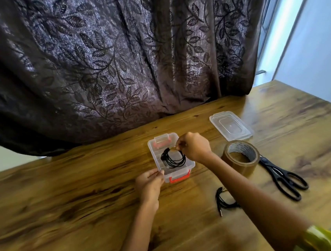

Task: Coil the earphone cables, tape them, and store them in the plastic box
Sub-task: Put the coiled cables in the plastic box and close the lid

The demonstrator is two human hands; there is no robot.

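A clear plastic box (156,146) with red latches stands open on the wooden table. A coiled black earphone cable (173,159) lies inside it. My right hand (194,147) hovers over the box's far right side and pinches the coil at its taped top. At the box's near left corner, my left hand (149,183) holds the wall between thumb and fingers. A second black earphone cable (221,200) lies on the table to the right, partly hidden under my right forearm.
The box's clear lid (231,126) lies at the back right. A roll of brown tape (240,156) stands beside black scissors (282,177). A dark leaf-patterned curtain (112,59) hangs behind the table (66,197).
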